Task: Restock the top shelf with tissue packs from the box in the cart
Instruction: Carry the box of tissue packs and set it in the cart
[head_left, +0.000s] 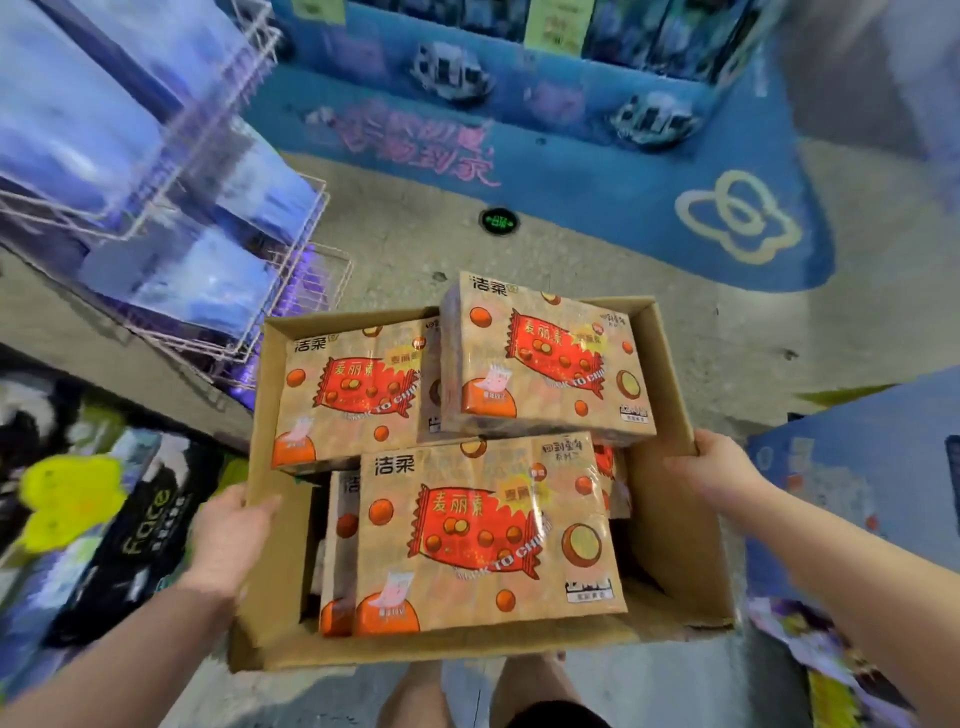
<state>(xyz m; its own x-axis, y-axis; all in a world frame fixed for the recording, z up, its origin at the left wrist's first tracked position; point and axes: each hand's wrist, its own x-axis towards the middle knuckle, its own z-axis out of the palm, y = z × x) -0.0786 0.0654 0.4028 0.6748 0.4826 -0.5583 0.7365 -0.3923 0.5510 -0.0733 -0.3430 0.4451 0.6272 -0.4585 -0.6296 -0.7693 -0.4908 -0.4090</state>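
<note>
While both hands hold it by its side walls, the cardboard box (670, 525) fills the lower centre of the frame, over the grey floor (415, 234). The left hand (228, 530) grips the left wall, thumb laid over the rim. The right hand (711, 467) is curled round the right wall near its far corner. Orange tissue packs (488, 530) lie inside the box, three on top and others half hidden beneath. Blurred wire racks (280, 291) with blue packs (208, 291) stand at the upper left.
</note>
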